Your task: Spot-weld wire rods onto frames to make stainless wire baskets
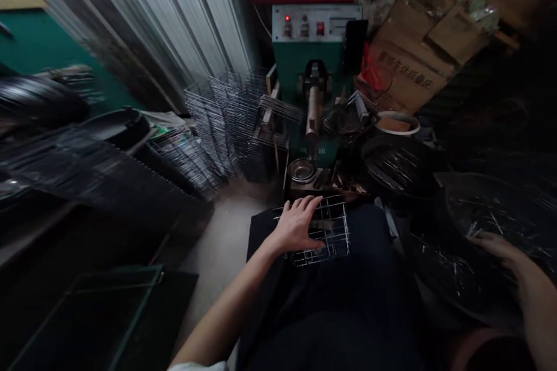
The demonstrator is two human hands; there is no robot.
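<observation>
A small wire grid basket [337, 232] rests on my lap over dark cloth. My left hand [298, 226] grips it on its left side, fingers stretched toward the far edge and the thumb apart along the near side. Out to the right, my right hand [500, 246] reaches into a dark tub [448, 197] of loose wire pieces. Its fingers are pressed together around short metal wires [473, 229]; dimness and blur hide how many.
A green machine [287, 61] with a lit red lamp stands ahead, its vertical metal rod [312, 113] above a round metal dish [302, 170]. Stacked wire grids [230, 116] are left of it. Cardboard boxes [409, 69] lean at right, above a basin of wires [395, 168].
</observation>
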